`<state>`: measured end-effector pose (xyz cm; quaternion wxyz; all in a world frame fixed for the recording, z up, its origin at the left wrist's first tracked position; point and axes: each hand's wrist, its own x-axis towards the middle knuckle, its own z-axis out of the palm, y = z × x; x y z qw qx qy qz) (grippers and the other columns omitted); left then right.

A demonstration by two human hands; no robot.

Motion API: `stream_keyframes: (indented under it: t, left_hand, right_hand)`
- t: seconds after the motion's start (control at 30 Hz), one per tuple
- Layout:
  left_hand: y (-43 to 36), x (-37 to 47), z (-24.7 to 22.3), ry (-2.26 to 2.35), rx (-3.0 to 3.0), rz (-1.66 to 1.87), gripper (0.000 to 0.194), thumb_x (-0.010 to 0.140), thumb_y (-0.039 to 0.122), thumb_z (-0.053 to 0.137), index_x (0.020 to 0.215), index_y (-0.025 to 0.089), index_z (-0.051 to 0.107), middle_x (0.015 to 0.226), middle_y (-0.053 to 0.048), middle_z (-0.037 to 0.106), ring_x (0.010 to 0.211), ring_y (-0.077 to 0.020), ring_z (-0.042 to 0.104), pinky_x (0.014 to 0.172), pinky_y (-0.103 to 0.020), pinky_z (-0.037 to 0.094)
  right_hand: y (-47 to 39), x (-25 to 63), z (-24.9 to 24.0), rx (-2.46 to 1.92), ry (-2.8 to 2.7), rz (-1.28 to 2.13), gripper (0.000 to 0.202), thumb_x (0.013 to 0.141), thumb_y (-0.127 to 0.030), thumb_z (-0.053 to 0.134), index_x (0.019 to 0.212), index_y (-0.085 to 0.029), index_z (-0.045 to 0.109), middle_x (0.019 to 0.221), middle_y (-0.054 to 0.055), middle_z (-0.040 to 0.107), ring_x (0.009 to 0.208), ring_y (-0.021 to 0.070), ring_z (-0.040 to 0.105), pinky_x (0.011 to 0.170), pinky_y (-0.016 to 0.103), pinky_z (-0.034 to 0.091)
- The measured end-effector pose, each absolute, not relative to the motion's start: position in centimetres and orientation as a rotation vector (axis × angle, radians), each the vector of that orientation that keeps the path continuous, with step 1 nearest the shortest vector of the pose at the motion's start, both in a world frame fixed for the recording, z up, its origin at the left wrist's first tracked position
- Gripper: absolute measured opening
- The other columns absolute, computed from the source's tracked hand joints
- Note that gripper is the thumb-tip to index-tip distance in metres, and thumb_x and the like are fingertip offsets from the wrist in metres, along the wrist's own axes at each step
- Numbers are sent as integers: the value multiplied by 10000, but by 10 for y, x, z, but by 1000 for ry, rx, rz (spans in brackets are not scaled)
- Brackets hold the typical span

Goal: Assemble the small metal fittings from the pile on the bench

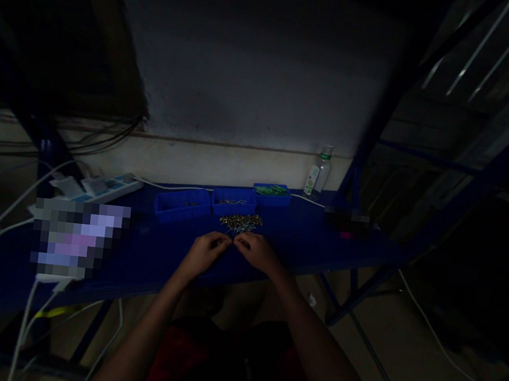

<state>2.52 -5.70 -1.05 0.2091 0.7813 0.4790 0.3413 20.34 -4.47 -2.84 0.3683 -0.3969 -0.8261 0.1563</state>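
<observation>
My left hand point(206, 251) and my right hand point(257, 251) meet above the blue table, thumbs and fingertips pinched and almost touching. Whatever lies between the fingertips is too small and dark to name. Just beyond them is a pile of small metal pieces point(241, 220), brassy at the top with thin silvery shafts toward my fingers. Behind the pile stands a blue tray point(233, 210) with a few thin metal pieces in it. To its left is a larger blue tray point(174, 212) holding a few small bits, and to its right a blue tray point(276, 200) with green pieces.
A clear bottle point(318, 176) stands by the wall at the back right. On the left are a white power strip point(116, 187) with plugs and cables, and a blurred-out object point(78, 242). A dark object point(349, 221) lies on the table's right. Blue frame posts flank the table point(304, 238).
</observation>
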Motion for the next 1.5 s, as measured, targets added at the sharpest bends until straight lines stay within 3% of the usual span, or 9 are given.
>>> stream_keyframes:
  t: [0.23, 0.53, 0.8, 1.03, 1.5]
  left_hand:
    - [-58, 23, -11, 1263, 2126, 1006, 251, 788, 348, 502, 897, 161, 629, 864, -39, 663, 779, -163, 595, 720, -248, 445]
    - [-57, 23, -15, 1233, 2089, 1027, 156, 755, 286, 537, 837, 162, 582, 803, -8, 642, 742, -147, 585, 673, -226, 431]
    - [-57, 22, -14, 1303, 2079, 954, 286, 777, 427, 532, 837, 166, 631, 790, -14, 668, 742, -166, 608, 657, -225, 426]
    - [-55, 21, -16, 1264, 2120, 922, 282, 789, 400, 507, 882, 180, 658, 891, -32, 692, 823, -194, 620, 749, -261, 445]
    - [-59, 22, -13, 1232, 2286, 900, 274, 854, 353, 428, 860, 178, 639, 851, -29, 669, 787, -170, 602, 714, -236, 423]
  right_hand:
    - [-44, 203, -30, -1042, -2157, 443, 129, 842, -237, 498, 845, -195, 619, 817, -2, 634, 725, 103, 562, 665, 194, 386]
    - [-44, 204, -30, -1000, -2102, 509, 181, 851, -293, 481, 838, -183, 624, 832, 9, 641, 738, 106, 566, 680, 200, 387]
    - [-44, 205, -30, -994, -2120, 500, 248, 879, -326, 433, 798, -182, 618, 778, 7, 631, 715, 105, 561, 668, 200, 377]
    - [-42, 204, -32, -1021, -2146, 522, 195, 864, -297, 462, 847, -196, 628, 827, 4, 646, 732, 106, 566, 676, 201, 384]
    - [-42, 203, -32, -1012, -2155, 473, 188, 872, -294, 452, 856, -198, 612, 859, 14, 638, 791, 114, 571, 724, 212, 392]
